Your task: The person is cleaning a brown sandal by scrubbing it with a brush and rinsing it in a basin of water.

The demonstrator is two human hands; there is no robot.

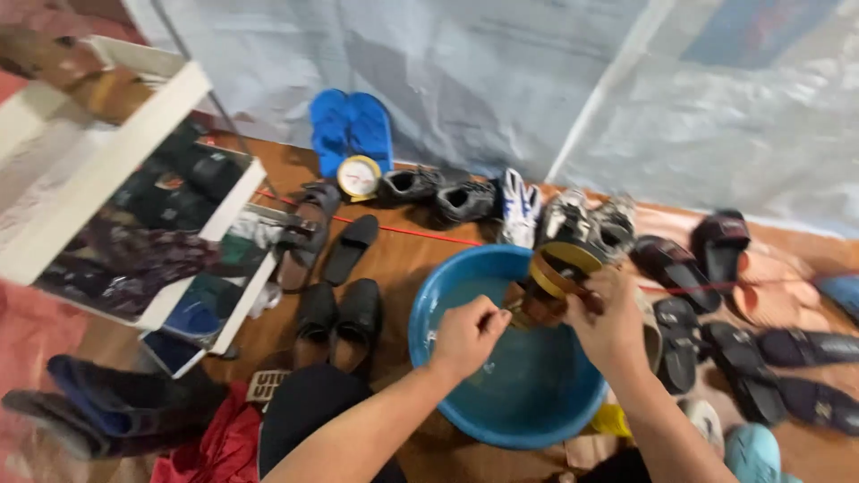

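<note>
Sandal (550, 284), brown with a tan strap, is what we hold up over the big blue basin (447, 313) on the floor, so drips would land inside it. Our right hand (613, 322) is wrapped tight around the sandal to keep it steady. Our left hand (467, 335) is closed on something small, and we cannot tell what, touching the sandal's side. Rows of shoes (465, 201) lie along the floor's far edge by the plastic sheet (501, 80).
</note>
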